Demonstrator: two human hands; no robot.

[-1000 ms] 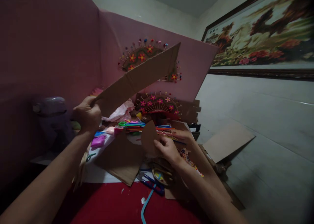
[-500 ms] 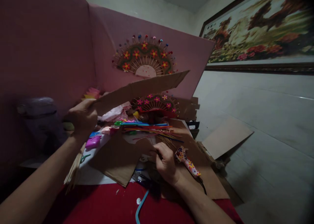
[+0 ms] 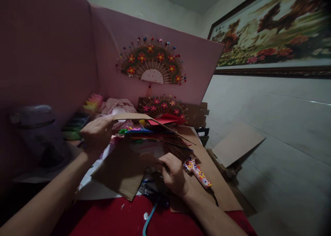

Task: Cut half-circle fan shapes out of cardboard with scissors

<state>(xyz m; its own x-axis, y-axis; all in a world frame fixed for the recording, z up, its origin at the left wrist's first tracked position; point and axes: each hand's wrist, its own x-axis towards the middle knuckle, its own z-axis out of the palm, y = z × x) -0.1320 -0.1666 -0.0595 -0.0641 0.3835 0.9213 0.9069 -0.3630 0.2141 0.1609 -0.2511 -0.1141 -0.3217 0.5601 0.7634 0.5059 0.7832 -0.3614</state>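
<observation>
Cardboard strip [image 3: 134, 116] pokes rightward outta the left hand [image 3: 97, 132], fingers clamped on 1 end; right hand [image 3: 174, 174] pinches a smaller cardboard bit [image 3: 152, 158].

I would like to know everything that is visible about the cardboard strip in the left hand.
The strip is plain brown and looks like cardboard. Seen nearly edge-on, it runs almost level, bends near its middle, then slopes down rightward to a narrow tip. The left hand holds its left end. In the picture, it passes just below the lower fan; whether the far tip touches anything is unclear.
</observation>
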